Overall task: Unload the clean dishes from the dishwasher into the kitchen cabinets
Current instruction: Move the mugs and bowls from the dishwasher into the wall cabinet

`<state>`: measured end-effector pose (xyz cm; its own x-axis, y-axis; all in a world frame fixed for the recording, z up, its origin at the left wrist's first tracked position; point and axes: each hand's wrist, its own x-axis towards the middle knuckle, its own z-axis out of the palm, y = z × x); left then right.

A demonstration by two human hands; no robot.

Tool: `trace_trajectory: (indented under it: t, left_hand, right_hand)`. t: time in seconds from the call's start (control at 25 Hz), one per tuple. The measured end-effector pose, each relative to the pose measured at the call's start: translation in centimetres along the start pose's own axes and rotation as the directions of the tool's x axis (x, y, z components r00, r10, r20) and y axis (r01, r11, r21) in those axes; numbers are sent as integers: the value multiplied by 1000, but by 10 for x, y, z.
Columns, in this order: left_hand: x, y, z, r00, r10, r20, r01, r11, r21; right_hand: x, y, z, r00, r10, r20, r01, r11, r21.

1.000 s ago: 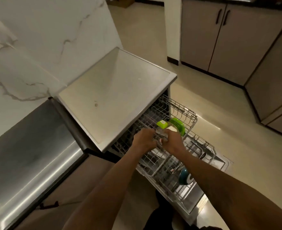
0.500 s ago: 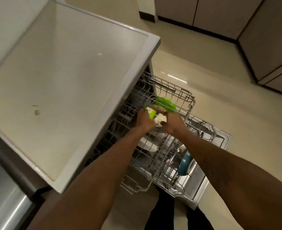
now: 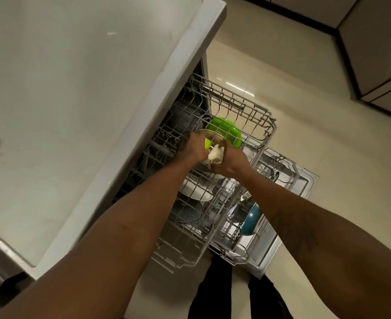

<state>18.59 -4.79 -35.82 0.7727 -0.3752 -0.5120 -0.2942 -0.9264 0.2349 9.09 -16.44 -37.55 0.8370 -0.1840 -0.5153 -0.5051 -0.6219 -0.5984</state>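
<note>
The dishwasher's upper rack (image 3: 267,125) is pulled out under the counter edge. Both my hands meet over it. My left hand (image 3: 193,147) grips a clear glass dish (image 3: 209,134) by its rim; a small lime-green part (image 3: 207,143) shows beside the fingers. Against that dish, my right hand (image 3: 232,162) holds a crumpled white cloth (image 3: 215,154). Just behind them a green bowl (image 3: 228,131) stands on edge in the rack. Lower down, a white plate (image 3: 195,192) and a blue bowl (image 3: 251,223) sit in the lower rack (image 3: 291,180).
A pale countertop (image 3: 75,111) overhangs the racks at left. The open dishwasher door (image 3: 310,180) lies flat over the beige floor (image 3: 305,111). Brown cabinets (image 3: 374,42) stand at the far right. My dark trouser legs (image 3: 215,295) are below the racks.
The view has closed in and tilted down over the rack. Both hands stay together on the glass dish; it now sits a little higher, in front of the green bowl.
</note>
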Motion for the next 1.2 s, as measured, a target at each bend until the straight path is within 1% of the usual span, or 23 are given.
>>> trace_trajectory:
  t: [0.12,0.2,0.32,0.4,0.52,0.6,0.72,0.8,0.84,0.96,1.04,1.2]
  left_hand:
    - [3,6,-7,1000,0,-11,1,991,133]
    - [8,11,-9,1000,-13,26,8,983,185]
    - [14,18,-9,996,-44,76,25,974,227]
    - [9,21,-13,999,-33,40,23,972,232]
    - [-15,24,-26,1000,9,-22,-5,983,185]
    - [-43,23,-38,1000,16,-11,-15,991,136]
    - [-92,14,-52,999,-16,34,13,996,94]
    - [-129,10,-64,998,5,62,-8,999,41]
    - [-149,9,-71,998,25,50,-26,999,32]
    - [-210,13,-97,998,26,-49,-22,996,81]
    - [-254,14,-112,992,-2,-129,13,996,87]
    - [-334,6,-136,960,-85,-268,98,995,35]
  right_hand:
    - [7,-3,-3,995,95,22,-93,991,-99]
    - [10,-2,-4,992,126,24,-122,984,-126]
    - [13,4,-4,978,208,-1,-208,976,-71]
    - [11,6,-5,967,252,-24,-253,968,-9]
    - [-4,-1,-14,969,240,-56,-238,970,47]
    - [-22,-10,-24,974,209,-89,-203,977,66]
    - [-55,-26,-43,981,158,-114,-151,986,64]
    - [-81,-38,-58,986,123,-111,-113,990,90]
    - [-94,-44,-65,989,96,-115,-87,993,81]
    - [-135,-63,-83,993,6,-115,-2,1000,30]
    - [-165,-84,-94,989,-114,-90,114,993,-10]
    - [-216,-129,-109,938,-344,-34,339,935,-102]
